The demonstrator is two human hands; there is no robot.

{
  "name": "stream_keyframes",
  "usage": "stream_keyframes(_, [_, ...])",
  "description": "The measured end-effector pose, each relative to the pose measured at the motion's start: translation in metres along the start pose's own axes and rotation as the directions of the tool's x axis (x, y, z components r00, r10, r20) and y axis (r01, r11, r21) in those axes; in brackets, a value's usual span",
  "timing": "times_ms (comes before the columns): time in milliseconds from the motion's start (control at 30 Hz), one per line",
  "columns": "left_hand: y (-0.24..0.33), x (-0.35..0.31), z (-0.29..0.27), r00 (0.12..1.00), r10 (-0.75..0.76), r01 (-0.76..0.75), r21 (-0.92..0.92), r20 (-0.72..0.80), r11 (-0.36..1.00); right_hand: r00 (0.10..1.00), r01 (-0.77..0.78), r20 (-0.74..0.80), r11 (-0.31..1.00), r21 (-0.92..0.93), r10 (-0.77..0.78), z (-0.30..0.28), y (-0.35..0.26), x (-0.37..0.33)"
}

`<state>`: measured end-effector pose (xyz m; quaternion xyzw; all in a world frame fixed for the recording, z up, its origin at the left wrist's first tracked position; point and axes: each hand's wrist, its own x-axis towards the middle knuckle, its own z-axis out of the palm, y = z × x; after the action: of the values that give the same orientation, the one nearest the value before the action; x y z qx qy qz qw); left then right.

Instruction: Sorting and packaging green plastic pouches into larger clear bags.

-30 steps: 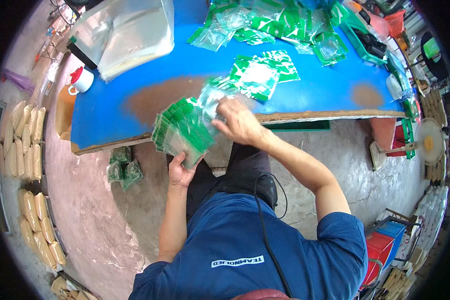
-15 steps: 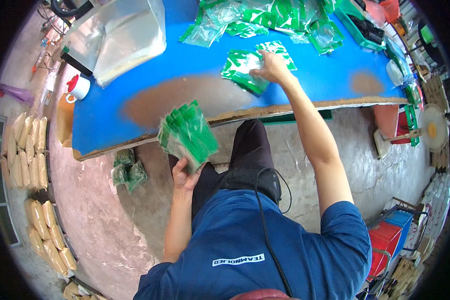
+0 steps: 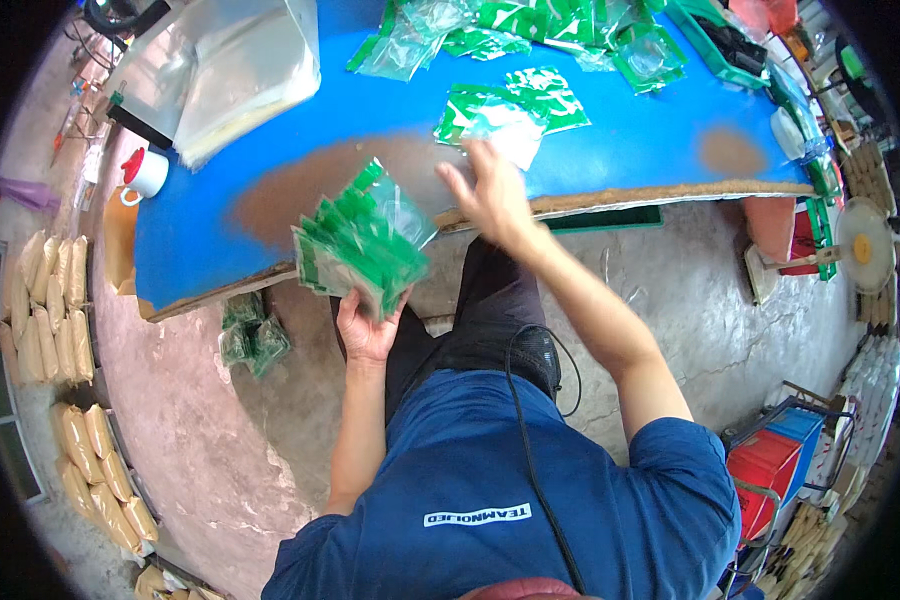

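My left hand (image 3: 368,330) is closed round the lower end of a fanned stack of green and clear plastic packets (image 3: 365,245), held just off the table's front edge. My right hand (image 3: 495,195) hangs over that edge, fingers apart and nothing visible in it. Just beyond its fingertips lie a few green-and-white packets (image 3: 550,98) on the blue table (image 3: 370,105). Farther back is a heap of similar green and clear packets (image 3: 510,25).
Clear plastic sheets (image 3: 250,80) stand at the back left, near a white mug with a red lid (image 3: 148,172). A green tray (image 3: 715,45) with dark items is at the back right. Green packets (image 3: 255,335) lie below the table; a fan (image 3: 863,248) stands right.
My right hand has left the packets on the table and come nearer and to the left. The stack in my left hand has spread wider, with a clear-ended packet showing at its right side.
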<state>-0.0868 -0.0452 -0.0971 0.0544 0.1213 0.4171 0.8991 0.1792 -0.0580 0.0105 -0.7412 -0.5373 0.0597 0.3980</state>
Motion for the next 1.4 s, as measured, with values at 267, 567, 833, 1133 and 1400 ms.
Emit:
stream_keyframes(267, [0.017, -0.027, -0.014, 0.999, -0.035, 0.035, -0.045, 0.000, 0.998, 0.931, 0.315, 0.269, 0.917, -0.246, -0.247, 0.013, 0.003, -0.026])
stream_keyframes(567, [0.016, -0.013, 0.003, 0.994, 0.020, -0.008, 0.114, -0.109, 0.993, 0.863, 0.100, 0.345, 0.793, 0.601, -0.370, 0.046, -0.041, -0.013])
stream_keyframes(833, [0.042, -0.039, -0.035, 0.997, -0.034, 0.039, 0.077, -0.070, 0.996, 0.877, 0.455, 0.263, 0.869, -0.194, -0.401, 0.026, -0.007, -0.009])
stream_keyframes(1133, [0.009, -0.023, 0.046, 0.987, -0.101, 0.111, -0.080, 0.122, 0.991, 0.721, -0.655, 0.595, 0.068, 0.753, 0.354, 0.052, -0.064, -0.059])
stream_keyframes(1400, [0.006, -0.016, 0.012, 0.998, -0.051, 0.049, -0.072, -0.026, 0.996, 0.843, 0.520, 0.252, 0.839, -0.158, -0.475, 0.001, 0.062, 0.063])
